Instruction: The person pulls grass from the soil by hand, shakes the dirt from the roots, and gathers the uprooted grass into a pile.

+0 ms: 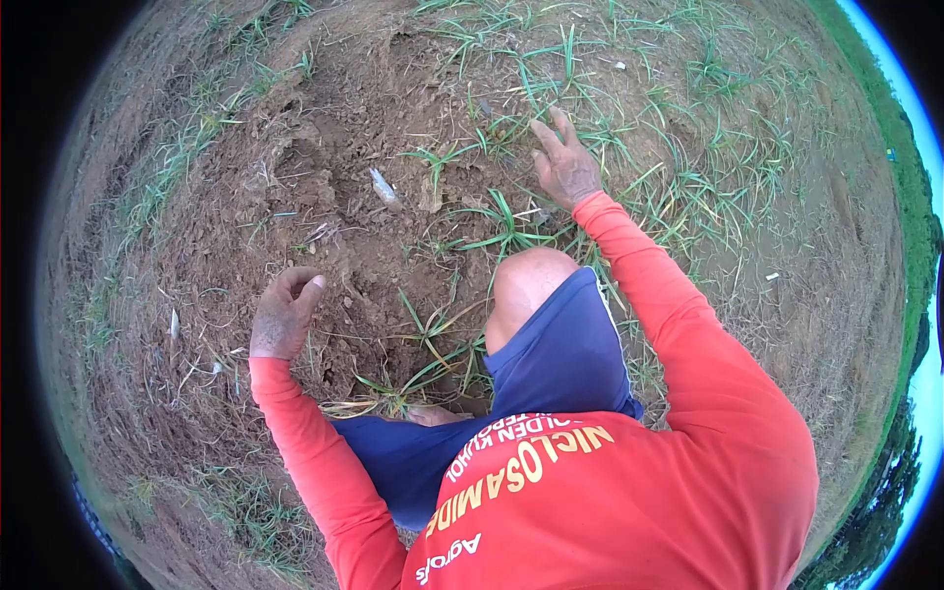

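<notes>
My left hand [284, 313] hovers over bare brown soil on the left, its fingers curled with the thumb against them; whatever it may hold is too small to make out. At the upper right, my right hand [567, 163] reaches into thin green plants, fingers apart and nothing visible between them. A small green plant [438, 159] grows to the left of my right hand. Between the hands, a pale, whitish object [384, 188] lies on the soil. Another leafy plant [507, 228] stands just above my bare knee.
Rows of narrow-leaved plants [708, 187] spread over the right side. More grow at the left edge [182, 162]. My bent knee [531, 285] and blue shorts [565, 349] are at the centre, beside low plants [428, 334]. Trees stand at the far lower right.
</notes>
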`<state>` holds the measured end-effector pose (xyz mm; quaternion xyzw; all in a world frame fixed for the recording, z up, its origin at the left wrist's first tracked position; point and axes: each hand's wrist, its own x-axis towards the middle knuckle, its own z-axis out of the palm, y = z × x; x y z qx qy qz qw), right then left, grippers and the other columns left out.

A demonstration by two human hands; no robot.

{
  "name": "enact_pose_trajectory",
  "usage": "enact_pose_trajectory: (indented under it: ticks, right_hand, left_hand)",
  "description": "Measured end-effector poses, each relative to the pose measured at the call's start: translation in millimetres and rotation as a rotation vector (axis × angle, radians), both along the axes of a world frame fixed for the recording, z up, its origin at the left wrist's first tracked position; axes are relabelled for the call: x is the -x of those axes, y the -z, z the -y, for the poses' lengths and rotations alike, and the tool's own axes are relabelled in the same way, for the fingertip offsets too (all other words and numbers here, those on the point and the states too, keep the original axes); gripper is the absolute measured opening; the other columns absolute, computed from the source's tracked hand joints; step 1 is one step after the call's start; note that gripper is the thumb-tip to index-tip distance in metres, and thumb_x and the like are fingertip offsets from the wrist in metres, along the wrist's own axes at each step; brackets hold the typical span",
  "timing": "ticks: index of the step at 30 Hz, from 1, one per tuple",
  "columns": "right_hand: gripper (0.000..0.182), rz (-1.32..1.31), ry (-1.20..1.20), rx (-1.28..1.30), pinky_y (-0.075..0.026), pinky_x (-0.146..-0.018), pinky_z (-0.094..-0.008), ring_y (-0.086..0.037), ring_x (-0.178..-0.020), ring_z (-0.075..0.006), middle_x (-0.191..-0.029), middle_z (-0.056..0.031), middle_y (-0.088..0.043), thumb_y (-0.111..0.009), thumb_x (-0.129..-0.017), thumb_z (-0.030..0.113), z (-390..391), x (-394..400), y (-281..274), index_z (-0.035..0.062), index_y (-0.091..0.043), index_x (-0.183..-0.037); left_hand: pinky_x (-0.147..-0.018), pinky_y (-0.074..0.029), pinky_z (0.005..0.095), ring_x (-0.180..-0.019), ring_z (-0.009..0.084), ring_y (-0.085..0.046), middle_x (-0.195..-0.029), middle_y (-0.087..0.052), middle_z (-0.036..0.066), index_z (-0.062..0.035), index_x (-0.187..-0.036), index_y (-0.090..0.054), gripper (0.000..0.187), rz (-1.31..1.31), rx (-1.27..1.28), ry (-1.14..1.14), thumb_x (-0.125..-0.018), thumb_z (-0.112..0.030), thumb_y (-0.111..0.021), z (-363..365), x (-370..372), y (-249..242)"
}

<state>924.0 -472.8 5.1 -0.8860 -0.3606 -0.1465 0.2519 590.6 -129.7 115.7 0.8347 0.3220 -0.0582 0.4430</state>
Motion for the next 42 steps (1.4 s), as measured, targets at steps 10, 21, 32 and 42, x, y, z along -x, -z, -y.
enact_pose_trajectory:
  ticks: [10,21,32,42]
  right_hand:
    - [0.017,-0.113,0.113,0.544,-0.059,-0.08,-0.0537,-0.072,-0.096,-0.0444,-0.107,-0.0244,-0.069,-0.059,-0.094,0.016,-6.3,-32.6,-5.4,0.004,-0.061,-0.105]
    - [0.036,-0.324,0.259,0.504,-0.057,-0.089,-0.0519,-0.072,-0.1,-0.0424,-0.102,-0.0264,-0.073,-0.068,-0.093,0.037,-19.9,-31.7,-26.8,0.0023,-0.073,-0.104]
    - [0.026,-0.128,0.11,0.605,-0.057,-0.082,-0.0546,-0.072,-0.09,-0.0446,-0.094,-0.0232,-0.074,-0.066,-0.092,0.031,-11.0,-45.3,-6.2,0.0058,-0.072,-0.093]
    - [0.03,-0.143,0.078,0.446,-0.057,-0.082,-0.0512,-0.072,-0.088,-0.0435,-0.089,-0.0242,-0.073,-0.064,-0.089,0.033,2.7,-63.6,-16.7,0.0051,-0.077,-0.091]
  left_hand:
    - [-0.086,-0.054,0.0331,-0.094,0.0181,-0.07,-0.101,-0.074,0.009,-0.0013,-0.115,-0.07,0.032,0.012,-0.017,0.014,-0.098,-0.028,-0.069,4.5,-3.0,-8.0]
    - [-0.084,-0.052,0.0311,-0.091,0.0144,-0.066,-0.098,-0.072,0.006,-0.0013,-0.116,-0.069,0.032,-0.009,-0.089,0.037,-0.099,-0.029,-0.069,-0.6,-2.6,-5.5]
    - [-0.085,-0.054,0.0356,-0.093,0.0215,-0.071,-0.099,-0.074,0.014,0.0,-0.112,-0.07,0.033,0.006,-0.127,0.057,-0.097,-0.03,-0.07,2.5,-1.0,-13.5]
    - [-0.085,-0.053,0.0345,-0.091,0.0197,-0.069,-0.097,-0.073,0.011,0.0002,-0.113,-0.07,0.034,-0.038,-0.146,0.032,-0.097,-0.029,-0.07,2.4,11.4,-21.1]
